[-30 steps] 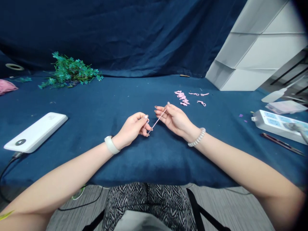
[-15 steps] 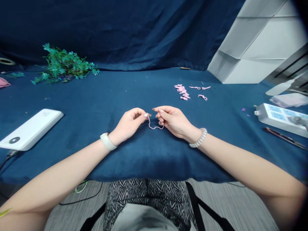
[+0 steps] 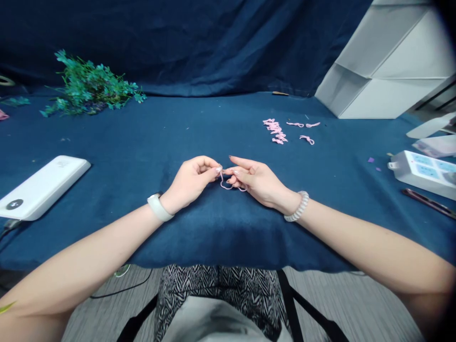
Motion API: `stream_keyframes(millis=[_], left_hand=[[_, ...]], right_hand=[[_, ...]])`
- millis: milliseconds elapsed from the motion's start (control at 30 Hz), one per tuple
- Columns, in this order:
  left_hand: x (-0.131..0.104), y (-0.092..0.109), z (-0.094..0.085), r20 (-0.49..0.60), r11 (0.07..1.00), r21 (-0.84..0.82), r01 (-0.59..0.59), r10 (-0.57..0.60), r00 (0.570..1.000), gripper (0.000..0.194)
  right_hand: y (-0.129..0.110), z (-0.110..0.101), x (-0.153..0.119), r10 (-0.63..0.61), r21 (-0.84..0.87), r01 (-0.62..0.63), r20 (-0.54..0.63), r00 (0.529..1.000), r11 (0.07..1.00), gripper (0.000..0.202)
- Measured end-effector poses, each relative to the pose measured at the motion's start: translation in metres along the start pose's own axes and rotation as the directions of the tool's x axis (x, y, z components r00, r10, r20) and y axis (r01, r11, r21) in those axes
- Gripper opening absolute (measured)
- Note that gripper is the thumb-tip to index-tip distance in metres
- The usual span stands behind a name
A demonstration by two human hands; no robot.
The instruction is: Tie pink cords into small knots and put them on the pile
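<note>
A short pink cord [image 3: 226, 187] hangs in a small curve between my two hands, above the front middle of the blue cloth. Thumb and forefinger of my left hand [image 3: 195, 181] pinch one end of it. My right hand [image 3: 263, 183] holds the cord's other part with its lower fingers, while its forefinger is stretched out and its thumb reaches the left fingertips. Farther back to the right lies a cluster of knotted pink cord pieces [image 3: 275, 129], with a single looped piece [image 3: 307, 139] beside it and two more behind.
Blue cloth [image 3: 171, 137] covers the table. At left are a white power bank [image 3: 46, 185] with a cable and green artificial flowers [image 3: 96, 88]. To the right stand white boxes [image 3: 388, 71], a power strip [image 3: 423, 173] and dark tweezers [image 3: 427, 203].
My right thumb has come to the left fingertips, and the right forefinger is lifted away. The hanging cord curve is smaller. The view has shifted slightly.
</note>
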State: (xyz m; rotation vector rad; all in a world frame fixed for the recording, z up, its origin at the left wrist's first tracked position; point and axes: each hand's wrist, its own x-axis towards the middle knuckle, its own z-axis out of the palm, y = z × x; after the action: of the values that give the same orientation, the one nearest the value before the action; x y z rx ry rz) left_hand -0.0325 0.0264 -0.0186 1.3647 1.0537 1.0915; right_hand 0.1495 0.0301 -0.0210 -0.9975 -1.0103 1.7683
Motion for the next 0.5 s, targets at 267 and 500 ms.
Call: stream_keyframes(millis=[267, 500], left_hand=[[0.0000, -0.0028, 0.0009, -0.006, 1.000, 0.002, -0.011, 0.011, 1.000, 0.020], [-0.0016, -0.0007, 0.0030, 0.005, 0.999, -0.050, -0.013, 0.013, 1.000, 0.024]], right_hand=[[0.0044, -0.0007, -0.0008, -0.129, -0.025, 0.128, -0.011, 0.992, 0.991, 0.039], [0.0046, -0.0003, -0.0021, -0.137, -0.058, 0.135, -0.031, 0.990, 0.989, 0.040]])
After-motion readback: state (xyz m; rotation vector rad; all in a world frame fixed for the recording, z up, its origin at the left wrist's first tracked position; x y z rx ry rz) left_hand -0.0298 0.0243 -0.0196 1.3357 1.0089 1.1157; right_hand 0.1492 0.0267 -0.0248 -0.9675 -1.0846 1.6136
